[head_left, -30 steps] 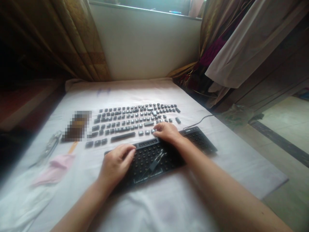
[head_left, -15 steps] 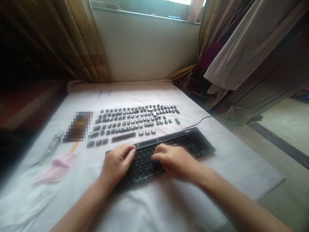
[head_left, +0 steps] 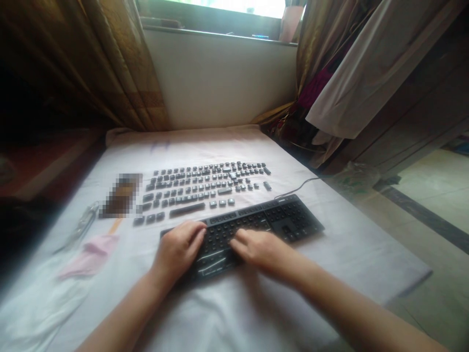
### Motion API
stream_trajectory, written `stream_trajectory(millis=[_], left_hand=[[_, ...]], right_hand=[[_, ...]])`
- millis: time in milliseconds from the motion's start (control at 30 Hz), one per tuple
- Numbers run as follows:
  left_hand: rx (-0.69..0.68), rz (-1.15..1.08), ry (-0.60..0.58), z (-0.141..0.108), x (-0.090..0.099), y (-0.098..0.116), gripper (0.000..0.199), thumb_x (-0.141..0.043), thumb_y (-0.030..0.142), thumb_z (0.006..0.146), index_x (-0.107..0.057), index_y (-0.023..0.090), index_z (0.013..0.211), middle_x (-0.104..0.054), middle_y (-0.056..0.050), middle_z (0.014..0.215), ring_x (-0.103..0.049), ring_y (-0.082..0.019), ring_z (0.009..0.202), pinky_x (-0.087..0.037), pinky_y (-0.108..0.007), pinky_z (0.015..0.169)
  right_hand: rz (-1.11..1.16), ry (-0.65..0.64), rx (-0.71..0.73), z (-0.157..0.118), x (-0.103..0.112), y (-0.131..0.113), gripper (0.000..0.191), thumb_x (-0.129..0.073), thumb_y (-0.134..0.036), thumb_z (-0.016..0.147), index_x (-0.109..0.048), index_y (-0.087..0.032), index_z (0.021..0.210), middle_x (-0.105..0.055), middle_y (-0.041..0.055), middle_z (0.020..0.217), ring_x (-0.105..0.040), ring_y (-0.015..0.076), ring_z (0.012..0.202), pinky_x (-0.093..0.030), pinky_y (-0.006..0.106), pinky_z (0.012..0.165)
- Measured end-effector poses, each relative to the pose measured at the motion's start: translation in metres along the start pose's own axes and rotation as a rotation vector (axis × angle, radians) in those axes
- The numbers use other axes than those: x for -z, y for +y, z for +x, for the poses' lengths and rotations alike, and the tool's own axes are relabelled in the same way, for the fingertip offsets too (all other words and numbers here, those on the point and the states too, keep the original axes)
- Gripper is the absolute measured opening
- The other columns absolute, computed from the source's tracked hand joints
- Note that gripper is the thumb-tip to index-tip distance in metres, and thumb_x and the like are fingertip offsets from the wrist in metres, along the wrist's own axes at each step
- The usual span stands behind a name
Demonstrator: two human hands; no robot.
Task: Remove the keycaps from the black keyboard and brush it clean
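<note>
A black keyboard [head_left: 293, 217] lies at a slant on the white cloth, its keycaps removed and small stems showing. My left hand [head_left: 181, 244] is wrapped round the keyboard's left end, thumb along the top face. Over the middle of the keyboard is my right hand [head_left: 260, 249], its fingers drawn together and pointing down at the key stems. Whatever those fingertips hold, if anything, is hidden. Beyond the keyboard, loose black keycaps [head_left: 190, 198] are laid out in rows, with a long space bar [head_left: 187, 209] nearest my left hand.
On the left lie a pink cloth [head_left: 90, 255], a blurred-out dark rectangular object [head_left: 122, 195] and a clear slender item [head_left: 86, 220]. The keyboard's cable [head_left: 298, 187] runs off the right edge of the white-covered surface [head_left: 351, 274]. Curtains [head_left: 120, 63] hang behind.
My right hand has shifted slightly down toward the keyboard's near side, and its fingers have changed pose. The left hand keeps its hold. The view has tilted up slightly.
</note>
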State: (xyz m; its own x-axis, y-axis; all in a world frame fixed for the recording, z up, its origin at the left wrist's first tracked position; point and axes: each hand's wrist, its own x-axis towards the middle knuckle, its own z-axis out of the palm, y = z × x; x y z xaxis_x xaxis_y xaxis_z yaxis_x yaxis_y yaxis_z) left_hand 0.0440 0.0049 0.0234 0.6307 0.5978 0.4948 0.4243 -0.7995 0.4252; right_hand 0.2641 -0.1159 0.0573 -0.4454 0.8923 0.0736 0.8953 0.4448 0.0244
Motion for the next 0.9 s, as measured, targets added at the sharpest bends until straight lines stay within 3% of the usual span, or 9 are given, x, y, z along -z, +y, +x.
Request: stream_trajectory(millis=[67,133,167,233,267,433,533,633,900], left_hand=[[-0.005,0.012,0.011,0.0,0.002,-0.001,0.024,-0.05,0.033,0.099,-0.072,0.022,0.098,-0.08,-0.005,0.093,-0.076,-0.019,0.084,-0.061,-0.031,0.078],[-0.008,0.025,0.024,0.001,0.003,-0.002,0.025,-0.05,0.034,0.1,-0.072,0.022,0.099,-0.08,-0.006,0.094,-0.076,-0.021,0.086,-0.06,-0.033,0.08],[-0.011,0.038,0.029,0.002,0.004,-0.002,0.026,-0.049,0.035,0.1,-0.072,0.023,0.1,-0.079,-0.006,0.094,-0.075,-0.022,0.087,-0.06,-0.035,0.082],[-0.019,0.085,0.024,0.002,0.003,-0.003,0.028,-0.049,0.037,0.1,-0.072,0.023,0.105,-0.079,-0.008,0.101,-0.073,-0.025,0.095,-0.059,-0.04,0.088],[-0.02,0.12,0.013,0.002,0.002,-0.004,0.029,-0.049,0.038,0.1,-0.072,0.023,0.109,-0.078,-0.009,0.107,-0.072,-0.027,0.1,-0.058,-0.043,0.091],[0.017,0.215,-0.081,-0.006,-0.009,-0.012,0.042,-0.049,0.045,0.1,-0.065,0.02,0.129,-0.071,-0.014,0.131,-0.065,-0.033,0.12,-0.051,-0.054,0.102],[0.045,0.222,-0.124,-0.01,-0.013,-0.014,0.044,-0.048,0.047,0.1,-0.064,0.021,0.131,-0.071,-0.013,0.133,-0.065,-0.032,0.122,-0.049,-0.053,0.105],[0.055,0.218,-0.139,-0.01,-0.01,-0.016,0.046,-0.046,0.049,0.1,-0.065,0.021,0.131,-0.071,-0.013,0.132,-0.065,-0.031,0.121,-0.049,-0.052,0.105],[0.109,0.232,-0.147,-0.023,0.016,-0.039,0.049,-0.045,0.058,0.098,-0.067,0.023,0.124,-0.074,-0.011,0.125,-0.069,-0.034,0.114,-0.052,-0.054,0.1]], right_hand=[[0.112,0.111,-0.057,-0.011,0.0,0.012,0.023,-0.051,-0.002,0.091,-0.069,-0.015,0.094,-0.069,0.0085,0.086,-0.066,0.0183,0.068,-0.051,0.028,0.058],[0.373,0.311,-0.242,-0.027,0.0,0.033,0.02,-0.057,-0.011,0.088,-0.072,-0.018,0.098,-0.073,0.0084,0.093,-0.068,0.019,0.077,-0.055,0.03,0.069],[0.558,0.441,-0.413,-0.036,0.0,0.046,0.015,-0.061,-0.016,0.086,-0.073,-0.02,0.093,-0.073,0.0058,0.089,-0.068,0.0186,0.077,-0.055,0.03,0.071],[0.983,0.734,-0.89,-0.055,-0.001,0.073,0.005,-0.071,-0.024,0.076,-0.074,-0.021,0.078,-0.069,-0.0001,0.068,-0.062,0.0163,0.062,-0.052,0.028,0.06],[1.04,0.799,-0.984,-0.064,-0.003,0.086,0.009,-0.073,-0.028,0.073,-0.074,-0.02,0.079,-0.067,-0.0015,0.063,-0.059,0.0153,0.056,-0.05,0.027,0.054],[1.155,1.109,-1.2,-0.098,-0.018,0.129,0.017,-0.074,-0.033,0.068,-0.064,-0.021,0.075,-0.065,-0.0036,0.062,-0.061,0.0116,0.055,-0.052,0.023,0.053],[1.262,1.184,-1.257,-0.106,-0.025,0.136,0.021,-0.077,-0.032,0.063,-0.063,-0.021,0.075,-0.064,-0.0034,0.062,-0.062,0.011,0.054,-0.051,0.021,0.049],[1.365,1.175,-1.259,-0.106,-0.029,0.133,0.025,-0.08,-0.029,0.06,-0.065,-0.019,0.076,-0.064,-0.0032,0.06,-0.061,0.0112,0.051,-0.05,0.021,0.046],[1.478,1.064,-1.196,-0.102,-0.025,0.096,0.029,-0.081,-0.028,0.054,-0.067,-0.02,0.078,-0.069,-0.0011,0.064,-0.067,0.0157,0.057,-0.057,0.028,0.055]])
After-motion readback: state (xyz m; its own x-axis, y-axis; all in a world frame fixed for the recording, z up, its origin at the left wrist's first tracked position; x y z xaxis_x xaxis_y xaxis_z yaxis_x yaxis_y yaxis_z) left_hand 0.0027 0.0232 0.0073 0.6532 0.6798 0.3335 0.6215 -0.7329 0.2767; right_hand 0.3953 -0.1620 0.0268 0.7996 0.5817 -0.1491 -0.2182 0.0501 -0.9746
